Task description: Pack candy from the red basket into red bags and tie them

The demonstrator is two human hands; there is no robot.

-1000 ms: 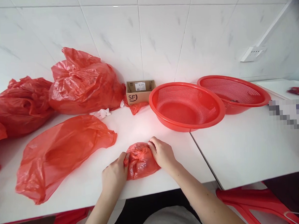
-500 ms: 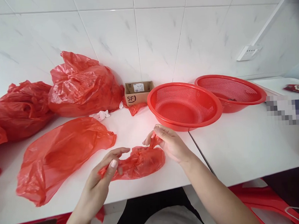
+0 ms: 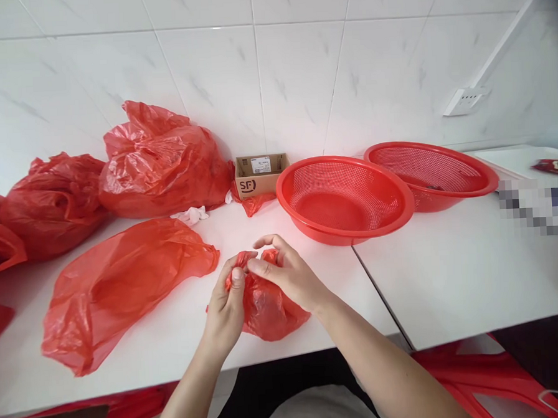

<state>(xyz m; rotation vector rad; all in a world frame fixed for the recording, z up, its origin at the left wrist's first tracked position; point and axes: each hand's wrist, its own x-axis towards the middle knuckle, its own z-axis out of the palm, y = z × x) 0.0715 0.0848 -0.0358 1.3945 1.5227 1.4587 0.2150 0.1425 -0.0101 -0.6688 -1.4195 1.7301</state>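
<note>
A small red plastic bag (image 3: 272, 312) rests on the white table close to its front edge, with something darker inside that I cannot make out. My left hand (image 3: 228, 305) is closed round the gathered upper part of the bag, thumb pressed against the plastic. Over the bag's top, my right hand (image 3: 294, 273) curls its thumb and fingers about another strip of the red plastic, its fingertips close to my left hand. To the left of both hands lies a flattened red plastic bag (image 3: 128, 282).
Large filled red bags (image 3: 164, 168) line the wall at left. A small cardboard box (image 3: 261, 175) stands beside a red colander (image 3: 344, 199), and a second red colander (image 3: 431, 170) is behind it. Crumpled white tissue (image 3: 190, 215) lies near the box. A seam crosses the white table (image 3: 464, 268).
My hands have come together over the small bag, the left moving right and the right moving left. The bag's neck is now bunched upward. The view has shifted slightly.
</note>
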